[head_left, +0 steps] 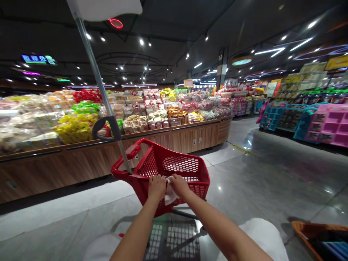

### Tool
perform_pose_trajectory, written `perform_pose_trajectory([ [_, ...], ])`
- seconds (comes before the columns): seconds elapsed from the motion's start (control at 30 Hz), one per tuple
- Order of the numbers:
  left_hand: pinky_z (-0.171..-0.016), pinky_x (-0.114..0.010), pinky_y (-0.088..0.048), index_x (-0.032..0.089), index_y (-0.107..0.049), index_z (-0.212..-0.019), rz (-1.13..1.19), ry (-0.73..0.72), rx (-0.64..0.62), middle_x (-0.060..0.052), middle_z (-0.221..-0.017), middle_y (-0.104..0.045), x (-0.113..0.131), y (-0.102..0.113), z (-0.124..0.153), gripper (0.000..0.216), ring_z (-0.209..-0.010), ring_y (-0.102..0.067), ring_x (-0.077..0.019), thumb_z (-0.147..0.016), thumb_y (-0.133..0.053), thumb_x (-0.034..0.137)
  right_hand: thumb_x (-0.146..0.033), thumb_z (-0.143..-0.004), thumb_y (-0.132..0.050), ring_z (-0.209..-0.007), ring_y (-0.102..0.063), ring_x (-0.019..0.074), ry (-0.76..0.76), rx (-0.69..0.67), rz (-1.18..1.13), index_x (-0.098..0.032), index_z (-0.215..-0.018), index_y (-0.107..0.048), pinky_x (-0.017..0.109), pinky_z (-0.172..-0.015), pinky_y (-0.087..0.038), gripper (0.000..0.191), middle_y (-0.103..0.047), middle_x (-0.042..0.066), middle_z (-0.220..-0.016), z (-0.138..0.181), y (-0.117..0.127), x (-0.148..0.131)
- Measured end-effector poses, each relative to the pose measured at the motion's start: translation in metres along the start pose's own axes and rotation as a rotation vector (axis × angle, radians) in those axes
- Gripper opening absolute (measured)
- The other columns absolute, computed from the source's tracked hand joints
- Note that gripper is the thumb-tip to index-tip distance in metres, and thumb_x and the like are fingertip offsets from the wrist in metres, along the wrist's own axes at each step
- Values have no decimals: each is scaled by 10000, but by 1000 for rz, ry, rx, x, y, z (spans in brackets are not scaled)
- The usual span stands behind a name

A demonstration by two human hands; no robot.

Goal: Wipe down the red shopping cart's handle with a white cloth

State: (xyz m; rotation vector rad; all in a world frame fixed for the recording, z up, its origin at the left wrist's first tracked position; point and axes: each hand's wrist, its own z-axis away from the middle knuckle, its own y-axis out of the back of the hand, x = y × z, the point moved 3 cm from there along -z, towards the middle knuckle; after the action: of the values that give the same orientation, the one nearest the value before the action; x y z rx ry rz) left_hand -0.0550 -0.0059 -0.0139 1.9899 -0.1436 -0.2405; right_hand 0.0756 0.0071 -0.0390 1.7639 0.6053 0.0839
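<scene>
A red plastic shopping cart (176,159) stands side-on in front of me. My left hand (157,186) is closed over the near rim of its basket, with the fingers bent over the edge. Just to the right, my right hand (179,185) is closed on a crumpled white cloth (170,194), perhaps a wipe, at the same rim. The cloth hangs down the outside of the basket between my hands. From the handle end of the cart rises a grey metal pole (94,65) with a dark grey loop (107,128) on it.
Behind the cart runs a long wood-panelled display counter (187,139) heaped with packaged snacks. Pink and blue racks (326,123) stand at the right. An orange-brown rimmed bin (304,232) is at the lower right. A white panel (106,9) tops the pole.
</scene>
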Motion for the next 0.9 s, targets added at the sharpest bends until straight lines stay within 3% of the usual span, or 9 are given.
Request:
perform_pose_trajectory([
  [0.07,-966,-435,-276,188,-633,-939,23,-16,-25,-91,-1007,-648,-5,0,0,331,-982,-525,-241,-949,-317,285,-226,-918,-462,-967,-559,197,2,-13,14,-209,-1071,-618,284,-811,-411,219,-605,74,-1068,-4,-4,-4],
  [0.13,-969,-420,-274,202,-626,-949,51,-36,-56,-72,-1028,-645,-9,0,0,328,-993,-516,-225,-953,-309,285,-214,-906,-471,-967,-556,197,12,-33,44,-211,-1043,-625,286,-812,-410,206,-610,72,-1058,4,-3,10],
  [0.33,-1001,-427,-255,208,-613,-988,71,-48,-140,-55,-1082,-622,-12,-5,-4,355,-1046,-497,-222,-964,-271,301,-122,-872,-449,-1020,-544,187,-33,-49,130,-195,-1038,-635,309,-979,-334,259,-612,67,-1086,51,15,96],
  [0.47,-1014,-443,-260,206,-615,-1019,52,-37,-123,-67,-1109,-618,-3,-8,-8,368,-1078,-499,-235,-964,-266,310,-98,-869,-423,-1032,-543,180,-140,-62,122,-197,-1074,-620,276,-910,-376,301,-598,66,-1114,67,19,127],
  [0.63,-1100,-474,-170,205,-633,-1063,-14,-41,-100,-94,-1207,-609,-7,-11,-15,386,-1213,-457,-250,-957,-280,320,-141,-895,-432,-952,-566,194,-254,-30,176,-194,-1077,-606,272,-783,-409,258,-591,84,-1098,68,17,118],
  [0.77,-1137,-505,-38,218,-602,-1209,-75,64,-93,-103,-1446,-422,-17,-13,-28,391,-1409,-203,-283,-932,-340,307,-224,-904,-486,-911,-579,213,-270,15,211,-184,-1015,-615,289,-744,-424,175,-600,97,-1045,59,11,95],
  [0.83,-1135,-523,-25,226,-540,-1297,-72,128,-109,-103,-1498,-339,-10,-15,-36,422,-1429,-135,-296,-917,-368,285,-232,-909,-484,-890,-587,218,-259,20,225,-185,-999,-617,297,-722,-437,167,-607,103,-1021,52,3,82],
  [0.9,-1138,-517,-52,218,-484,-1350,-44,102,-140,-109,-1507,-319,10,-18,-42,456,-1429,-138,-292,-914,-371,293,-188,-914,-459,-880,-592,220,-224,25,240,-189,-1027,-609,306,-713,-451,188,-612,110,-1010,45,-8,69],
])
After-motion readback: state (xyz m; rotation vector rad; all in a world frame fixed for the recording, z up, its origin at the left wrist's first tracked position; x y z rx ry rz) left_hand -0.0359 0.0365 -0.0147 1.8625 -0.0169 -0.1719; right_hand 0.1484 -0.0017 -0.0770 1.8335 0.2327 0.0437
